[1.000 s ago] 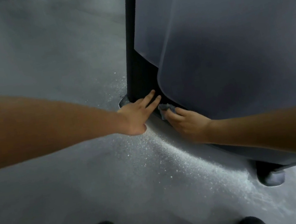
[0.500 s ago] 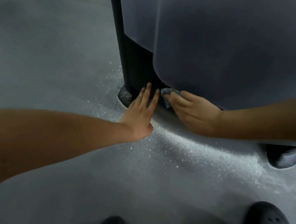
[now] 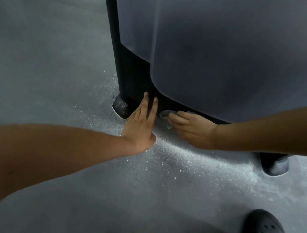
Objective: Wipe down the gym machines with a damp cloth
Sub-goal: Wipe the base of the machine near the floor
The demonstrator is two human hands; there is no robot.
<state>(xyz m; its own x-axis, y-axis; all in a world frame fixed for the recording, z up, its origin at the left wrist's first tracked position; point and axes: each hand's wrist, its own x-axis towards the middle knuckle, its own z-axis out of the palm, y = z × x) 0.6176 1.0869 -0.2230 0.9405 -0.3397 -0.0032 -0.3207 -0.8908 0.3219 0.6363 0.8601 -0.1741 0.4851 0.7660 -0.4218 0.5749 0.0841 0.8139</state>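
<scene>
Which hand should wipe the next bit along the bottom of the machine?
Right. The right hand presses the cloth against the machine's black base; the left hand lies flat on that base, with no cloth.

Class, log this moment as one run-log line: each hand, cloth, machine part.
left hand: flat against black frame | right hand: presses cloth on frame's lower edge | phase: wiping
</scene>
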